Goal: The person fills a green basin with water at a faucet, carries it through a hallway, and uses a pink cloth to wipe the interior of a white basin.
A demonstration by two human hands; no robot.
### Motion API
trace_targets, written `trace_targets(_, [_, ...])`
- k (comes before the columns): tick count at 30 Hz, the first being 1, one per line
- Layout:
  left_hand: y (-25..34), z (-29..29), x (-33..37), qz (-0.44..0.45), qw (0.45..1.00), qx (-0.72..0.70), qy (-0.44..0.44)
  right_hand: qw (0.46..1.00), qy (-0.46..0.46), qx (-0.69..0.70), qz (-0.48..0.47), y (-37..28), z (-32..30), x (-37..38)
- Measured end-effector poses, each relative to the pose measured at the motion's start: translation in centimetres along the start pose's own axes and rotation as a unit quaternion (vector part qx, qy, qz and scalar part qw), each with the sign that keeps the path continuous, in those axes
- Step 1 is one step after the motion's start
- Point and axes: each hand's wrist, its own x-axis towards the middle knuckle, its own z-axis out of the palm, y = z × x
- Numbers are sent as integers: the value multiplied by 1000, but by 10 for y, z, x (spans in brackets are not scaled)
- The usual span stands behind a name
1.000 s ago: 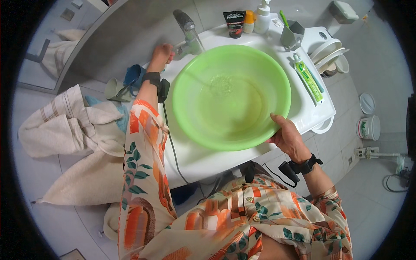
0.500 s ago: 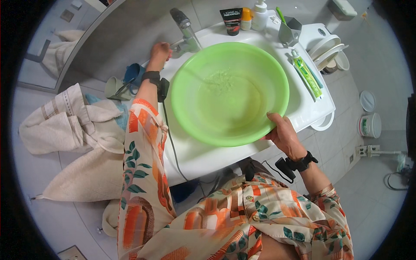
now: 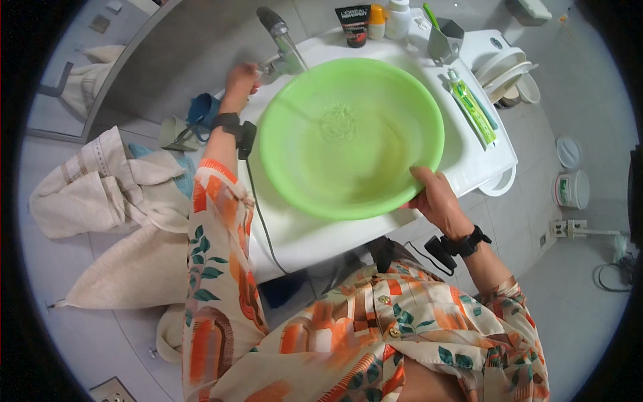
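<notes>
A large light-green basin [image 3: 315,191] rests on the white sink, tilted a little, with shallow water in it. From the chrome faucet [image 3: 280,40] a stream falls into the basin and ripples where it lands. My left hand [image 3: 241,82], somewhat blurred, is at the faucet's side handle [image 3: 268,68] with its fingers curled; the handle's end is partly hidden by them. My right hand [image 3: 439,197] grips the basin's near right rim, thumb over the edge and fingers beneath. A strapped device with a cable sits on each wrist.
A black tube [image 3: 353,27], white bottle [image 3: 398,20] and grey cup [image 3: 445,41] stand along the sink's back. The toothpaste tube [image 3: 472,110] lies on its right ledge. Left are a blue mug [image 3: 203,110] and hanging towels [image 3: 134,248]; stacked white basins [image 3: 501,67] are far right.
The whole view has shifted slightly, with sink and basin appearing a little higher. My left hand has moved slightly at the handle; my right keeps its grip. Water still runs.
</notes>
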Motion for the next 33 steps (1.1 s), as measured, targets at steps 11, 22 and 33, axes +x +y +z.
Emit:
trace_targets(11, [-59, -23, -186, 46, 997, -60, 0, 999, -18, 27, -27, 11, -9, 10])
trace_targets(22, [-142, 13, -335, 187, 957, 217, 40, 986, -65, 58, -141, 52, -12, 22])
trace_targets(33, [-152, 32, -336, 263, 915, 291, 92, 977, 51, 12, -206, 50, -9, 39])
